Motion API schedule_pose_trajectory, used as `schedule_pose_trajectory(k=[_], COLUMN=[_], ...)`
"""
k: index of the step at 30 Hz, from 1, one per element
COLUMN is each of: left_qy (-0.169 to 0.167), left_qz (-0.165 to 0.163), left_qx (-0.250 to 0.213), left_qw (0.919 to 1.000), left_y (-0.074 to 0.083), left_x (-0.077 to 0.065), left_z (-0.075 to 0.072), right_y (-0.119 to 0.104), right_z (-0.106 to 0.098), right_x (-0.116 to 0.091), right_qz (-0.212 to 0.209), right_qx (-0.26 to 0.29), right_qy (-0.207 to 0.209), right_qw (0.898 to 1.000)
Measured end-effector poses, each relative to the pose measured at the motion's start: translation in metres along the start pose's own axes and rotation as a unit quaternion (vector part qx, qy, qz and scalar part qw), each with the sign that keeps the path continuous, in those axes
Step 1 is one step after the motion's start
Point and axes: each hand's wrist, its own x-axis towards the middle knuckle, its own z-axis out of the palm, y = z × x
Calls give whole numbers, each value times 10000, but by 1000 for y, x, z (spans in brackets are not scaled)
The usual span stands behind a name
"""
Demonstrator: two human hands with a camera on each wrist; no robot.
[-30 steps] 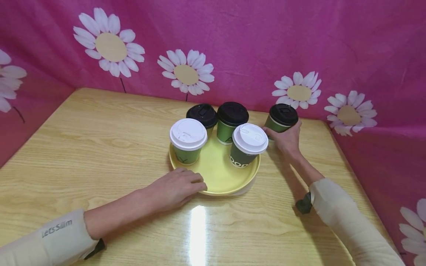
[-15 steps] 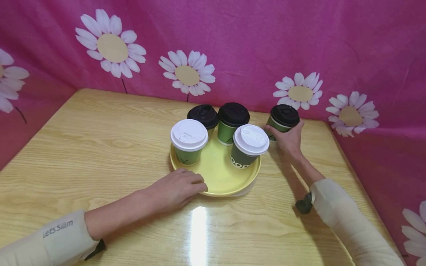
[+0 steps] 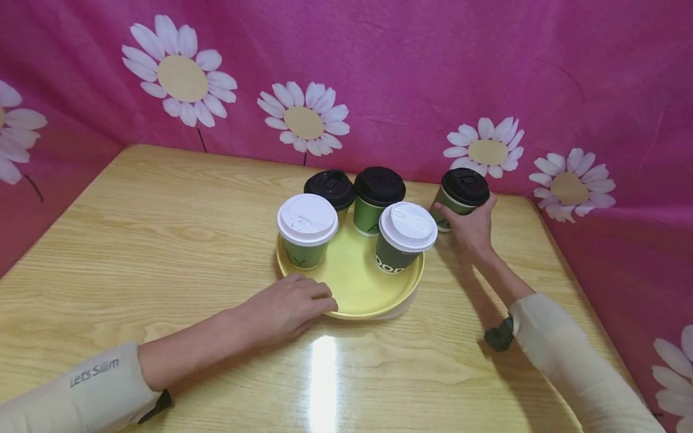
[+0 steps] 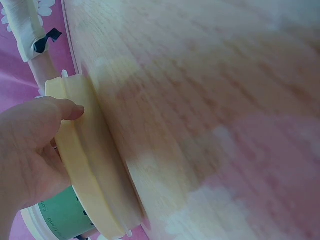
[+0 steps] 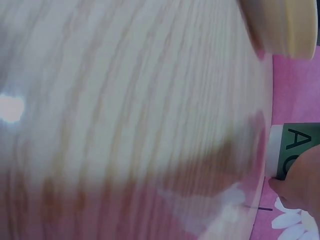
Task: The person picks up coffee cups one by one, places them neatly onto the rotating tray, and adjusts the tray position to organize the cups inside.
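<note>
My left hand (image 3: pixel 292 304) grips the near left rim of a round yellow tray (image 3: pixel 357 297); in the left wrist view its thumb lies against the outer wall of the tray (image 4: pixel 107 185). On the tray stand a green cup with a white lid (image 3: pixel 305 240), a dark cup with a white lid (image 3: pixel 397 249) and, behind them, two black-lidded cups: one at left (image 3: pixel 329 189) and one green (image 3: pixel 370 210). Right of the tray, my right hand (image 3: pixel 471 231) holds a green paper cup with a black lid (image 3: pixel 460 192) around its side. The right wrist view shows this cup's lettering (image 5: pixel 298 137).
The tray sits on a light wooden table (image 3: pixel 189 228), which reflects a bright streak of light near the front. A pink curtain with white daisies (image 3: pixel 390 72) hangs right behind the table's back edge and along both sides.
My right hand and its black-lidded cup have shifted slightly to the right. The left hand, the tray and the cups on it stay in place.
</note>
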Motion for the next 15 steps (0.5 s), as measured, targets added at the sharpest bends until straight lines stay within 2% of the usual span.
schedule_pose_trajectory(k=[15], left_qy=[61], left_qz=[17], left_qx=[22], left_qw=[10000], left_y=[0], left_x=[0], left_z=[0], right_y=[-13], right_z=[-4], right_x=[-14], right_qz=[-182], right_qx=[521], right_qy=[-260], right_qw=[9981])
